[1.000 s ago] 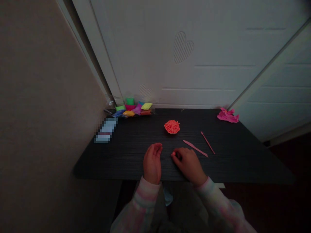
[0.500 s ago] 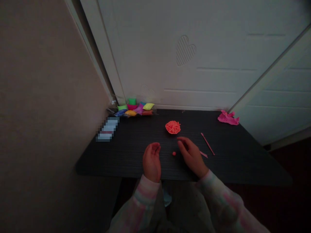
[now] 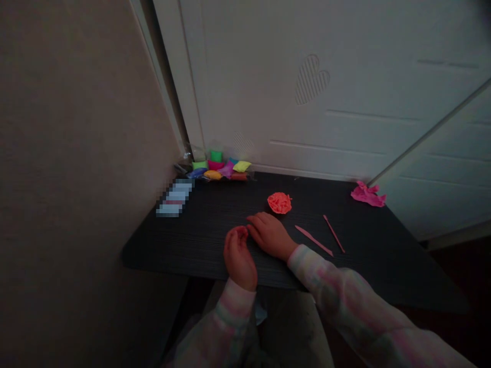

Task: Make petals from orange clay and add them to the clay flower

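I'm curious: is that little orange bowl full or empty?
Full: orange strands cover the inside of the little orange bowl, hiding its bottom.

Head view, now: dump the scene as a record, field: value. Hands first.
left hand: fingers curled, contents hidden
right hand: palm down, fingertips by the left hand's; contact unclear
nearest item: orange lumpy piece, just beyond the right hand
tools: pink blade-shaped tool and thin pink stick, right of the right hand
far left: colored packets in clear wrap; pixelated rectangle nearer
far right: bright pink crumpled piece
surface: dark tabletop
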`<state>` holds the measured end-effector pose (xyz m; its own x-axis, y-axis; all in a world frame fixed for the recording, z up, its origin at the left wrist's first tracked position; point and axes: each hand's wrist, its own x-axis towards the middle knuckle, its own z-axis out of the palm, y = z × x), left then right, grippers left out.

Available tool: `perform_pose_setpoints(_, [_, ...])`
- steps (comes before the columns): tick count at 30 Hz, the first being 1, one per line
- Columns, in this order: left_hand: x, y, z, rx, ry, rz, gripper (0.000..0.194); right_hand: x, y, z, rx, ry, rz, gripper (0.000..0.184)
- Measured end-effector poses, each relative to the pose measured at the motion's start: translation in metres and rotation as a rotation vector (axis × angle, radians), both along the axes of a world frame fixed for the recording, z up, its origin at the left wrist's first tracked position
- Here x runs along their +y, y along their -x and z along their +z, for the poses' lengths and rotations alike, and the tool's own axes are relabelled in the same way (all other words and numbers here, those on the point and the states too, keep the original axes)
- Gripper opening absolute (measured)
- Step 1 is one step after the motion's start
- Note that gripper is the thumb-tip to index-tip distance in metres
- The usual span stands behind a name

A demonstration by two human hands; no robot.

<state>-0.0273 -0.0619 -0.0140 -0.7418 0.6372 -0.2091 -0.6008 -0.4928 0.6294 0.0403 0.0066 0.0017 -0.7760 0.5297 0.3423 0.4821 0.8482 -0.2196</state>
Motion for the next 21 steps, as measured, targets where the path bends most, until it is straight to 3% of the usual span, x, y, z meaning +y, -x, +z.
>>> perform_pose_setpoints(7, [-0.004,0.0002,-0.0007,0.104,0.009,0.097,0.012,0.0009,0.0014,0.0057,-0.095,0.062,0.075,0.03])
perform_pose_setpoints(12, [-0.0051,-0.0002,-0.0021,0.12,0.019,0.095,0.014,-0.0014,0.0038,0.0074,-0.092,0.113,0.092,0.036])
perform_pose_setpoints(21, [-0.003,0.0014,-0.002,0.103,0.038,0.082,0.014,0.0023,-0.0022,0.0046,0.163,0.238,0.036,0.025])
